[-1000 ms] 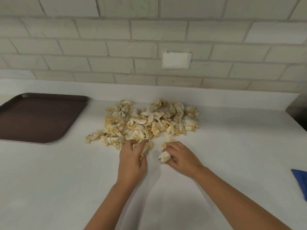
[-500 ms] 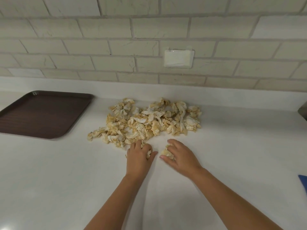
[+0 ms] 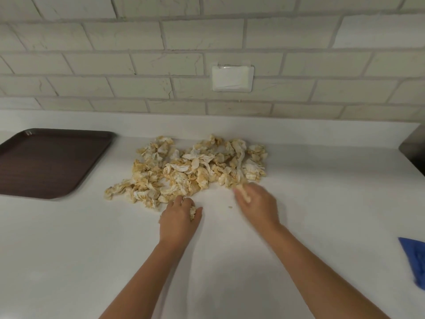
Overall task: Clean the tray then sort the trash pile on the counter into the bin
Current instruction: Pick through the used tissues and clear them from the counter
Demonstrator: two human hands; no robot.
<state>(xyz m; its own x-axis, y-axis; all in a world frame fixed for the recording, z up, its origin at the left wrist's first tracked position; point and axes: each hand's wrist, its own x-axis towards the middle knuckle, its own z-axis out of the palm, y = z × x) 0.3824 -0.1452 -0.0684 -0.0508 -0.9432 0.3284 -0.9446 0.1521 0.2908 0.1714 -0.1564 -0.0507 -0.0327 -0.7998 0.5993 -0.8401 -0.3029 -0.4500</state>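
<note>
My right hand has swung out to the pile's right edge w/ a scrap pinched; left hand stays cupped on another. Hands now apart — trash pile mid-worktop, tray bare, sorting barely begun.

Both forearms are bare to the hands, with no sleeves or jewellery visible.

A dark brown tray lies flat on the white bench, far to the left, and it looks bare. Beside it, in the middle, sits a wide, messy trash pile of crumpled white paper with yellow-orange stains, spread low near the wall.
</note>
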